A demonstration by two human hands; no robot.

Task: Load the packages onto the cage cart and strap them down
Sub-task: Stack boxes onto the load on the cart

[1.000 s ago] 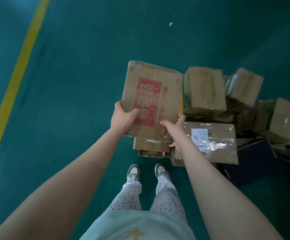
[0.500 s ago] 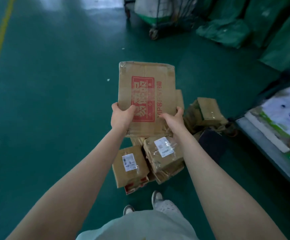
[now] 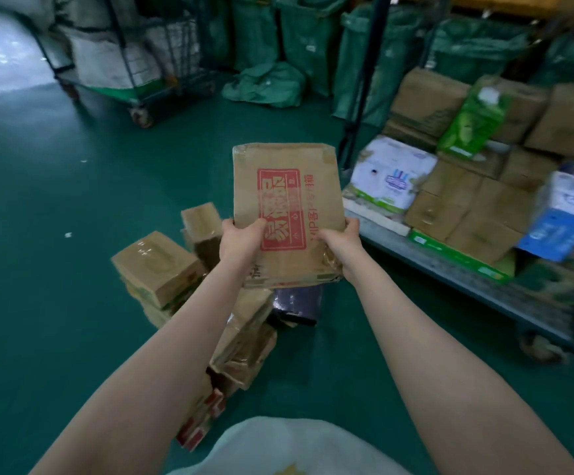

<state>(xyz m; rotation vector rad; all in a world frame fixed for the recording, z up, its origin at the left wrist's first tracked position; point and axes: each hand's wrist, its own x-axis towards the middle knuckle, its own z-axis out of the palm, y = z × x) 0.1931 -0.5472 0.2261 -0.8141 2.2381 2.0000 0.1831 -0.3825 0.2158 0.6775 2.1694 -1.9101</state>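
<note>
Both hands are gripping a flat cardboard package (image 3: 287, 214) with a red printed block, held up in the air over the green floor (image 3: 56, 234). The left hand (image 3: 241, 240) is clamping its near left corner, thumb on top; the right hand (image 3: 342, 243) is clamping the near right corner. Below, a pile of taped boxes (image 3: 157, 265) is lying on the floor. Beyond to the right, the cage cart (image 3: 450, 265) is carrying stacked cartons (image 3: 477, 214) along its near edge.
</note>
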